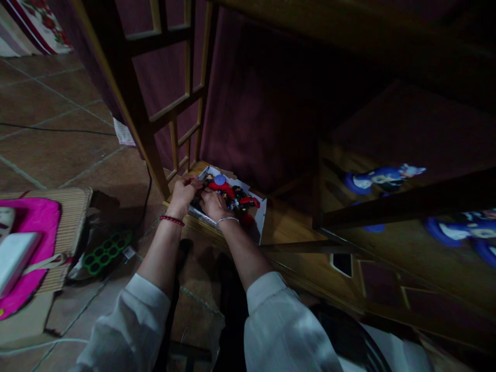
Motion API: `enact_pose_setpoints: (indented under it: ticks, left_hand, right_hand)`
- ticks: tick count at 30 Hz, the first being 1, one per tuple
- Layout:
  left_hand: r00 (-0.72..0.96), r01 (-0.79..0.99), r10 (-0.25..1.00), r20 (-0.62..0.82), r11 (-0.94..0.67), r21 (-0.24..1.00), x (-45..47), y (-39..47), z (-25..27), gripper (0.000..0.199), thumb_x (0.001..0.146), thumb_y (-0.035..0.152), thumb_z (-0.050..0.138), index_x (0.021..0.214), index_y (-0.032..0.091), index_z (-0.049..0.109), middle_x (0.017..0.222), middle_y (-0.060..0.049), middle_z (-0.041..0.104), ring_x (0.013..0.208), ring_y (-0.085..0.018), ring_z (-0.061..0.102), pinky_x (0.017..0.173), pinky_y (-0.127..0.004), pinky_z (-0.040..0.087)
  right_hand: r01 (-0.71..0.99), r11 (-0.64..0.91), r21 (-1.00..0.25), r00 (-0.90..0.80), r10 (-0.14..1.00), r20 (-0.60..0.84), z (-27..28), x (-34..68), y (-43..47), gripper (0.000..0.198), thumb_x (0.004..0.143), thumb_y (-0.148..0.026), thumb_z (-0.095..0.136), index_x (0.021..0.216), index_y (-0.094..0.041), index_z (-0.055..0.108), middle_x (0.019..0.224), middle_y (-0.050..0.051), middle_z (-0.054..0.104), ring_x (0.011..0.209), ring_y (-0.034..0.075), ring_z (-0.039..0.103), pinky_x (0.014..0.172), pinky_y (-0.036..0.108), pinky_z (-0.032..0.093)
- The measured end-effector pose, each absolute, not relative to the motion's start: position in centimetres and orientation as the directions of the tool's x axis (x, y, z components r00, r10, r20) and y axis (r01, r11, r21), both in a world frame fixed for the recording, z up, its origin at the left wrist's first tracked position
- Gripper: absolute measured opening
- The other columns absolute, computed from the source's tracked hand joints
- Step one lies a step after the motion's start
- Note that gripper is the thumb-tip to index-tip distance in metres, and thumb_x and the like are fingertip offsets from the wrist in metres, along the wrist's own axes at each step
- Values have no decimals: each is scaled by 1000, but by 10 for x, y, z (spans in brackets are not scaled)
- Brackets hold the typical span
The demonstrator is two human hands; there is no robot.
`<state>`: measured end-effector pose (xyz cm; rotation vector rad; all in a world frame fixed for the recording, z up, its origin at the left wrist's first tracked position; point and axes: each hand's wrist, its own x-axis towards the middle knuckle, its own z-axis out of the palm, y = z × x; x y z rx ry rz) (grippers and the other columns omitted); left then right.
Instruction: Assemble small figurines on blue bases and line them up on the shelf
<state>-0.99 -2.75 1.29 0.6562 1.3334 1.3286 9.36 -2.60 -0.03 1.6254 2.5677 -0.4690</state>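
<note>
A shallow white box sits on a wooden ledge, holding several small figurines in red and black with a round blue disc among them. My left hand, a red bead bracelet at its wrist, reaches over the box's left end with its fingers drawn together. Close beside it, my right hand dips into the box with curled fingers; a silver bangle circles that wrist. Both sets of fingertips meet dark items near the left end. What they grip is too dim and small to name.
A wooden lattice frame rises left of the box. On the right, several figurines on blue bases stand on a wooden shelf, and a phone lies below. A green tray and a pink mat are at left.
</note>
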Motion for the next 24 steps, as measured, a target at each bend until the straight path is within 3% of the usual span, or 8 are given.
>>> enact_pose_setpoints:
  ticks: [5, 10, 15, 24]
  left_hand:
    - [-258, -291, 916, -307, 229, 929, -9, -27, 13, 16, 61, 15, 55, 77, 13, 56, 70, -4, 63, 71, -15, 61, 71, -28, 45]
    - [-250, -282, 920, -301, 228, 932, -10, -28, 12, 20, 60, 15, 56, 80, 14, 56, 72, -4, 64, 71, -16, 61, 69, -28, 46]
    - [-235, -302, 923, -306, 230, 925, -12, -28, 12, 21, 59, 13, 55, 80, 13, 56, 73, -5, 64, 71, -15, 61, 69, -28, 47]
    - [-234, -281, 914, -330, 261, 924, -10, -30, 16, 24, 60, 14, 58, 84, 13, 57, 76, -6, 65, 74, -15, 62, 68, -25, 45]
  right_hand:
    - [915, 367, -165, -401, 871, -285, 2, 88, -24, 38, 82, -18, 44, 120, -19, 45, 113, 13, 56, 95, 22, 58, 77, 32, 46]
    - [914, 383, -134, -405, 842, -356, 1, 84, -21, 32, 83, -9, 36, 105, -12, 58, 98, 16, 63, 94, 24, 59, 78, 34, 45]
    - [890, 441, -119, -455, 838, -300, -1, 87, -20, 42, 83, -6, 32, 122, -16, 44, 109, 16, 57, 94, 24, 59, 77, 36, 47]
    - [860, 498, -116, -506, 795, -335, -9, 91, -21, 44, 82, -8, 34, 125, -14, 41, 121, 19, 47, 96, 24, 57, 81, 37, 46]
